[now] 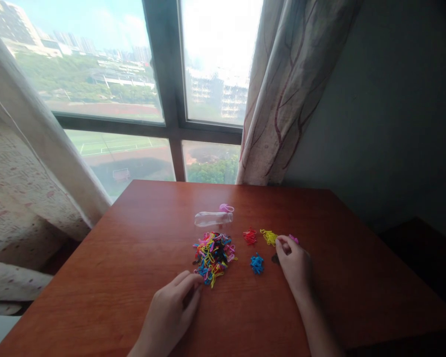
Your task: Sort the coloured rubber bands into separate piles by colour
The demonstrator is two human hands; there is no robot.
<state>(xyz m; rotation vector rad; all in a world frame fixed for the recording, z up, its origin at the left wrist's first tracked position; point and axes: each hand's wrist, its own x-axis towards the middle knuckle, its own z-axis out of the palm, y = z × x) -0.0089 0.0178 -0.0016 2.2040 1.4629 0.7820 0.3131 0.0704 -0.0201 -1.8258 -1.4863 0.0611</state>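
A mixed heap of small, colourful plastic stitch markers (213, 253), shaped like safety pins, lies on the wooden table (134, 238). My left hand (174, 302) rests at the heap's near left edge, its fingertips pinched against the markers. What those fingers hold is hidden. To the right, my right hand (293, 258) is closed in a pinch beside a small yellow pile (269, 237); anything in its grip is too small to make out. Separate piles of red markers (250, 236) and blue markers (256, 264) sit between the hands. Dark markers (275, 258) and purple ones (293, 239) show partly behind my right hand.
Behind the heap a clear bottle (212, 218) lies on its side, with a pink looped piece (226, 208) just beyond it. The table's far edge meets a window (174, 124) with curtains on both sides. A dark wall stands at the right.
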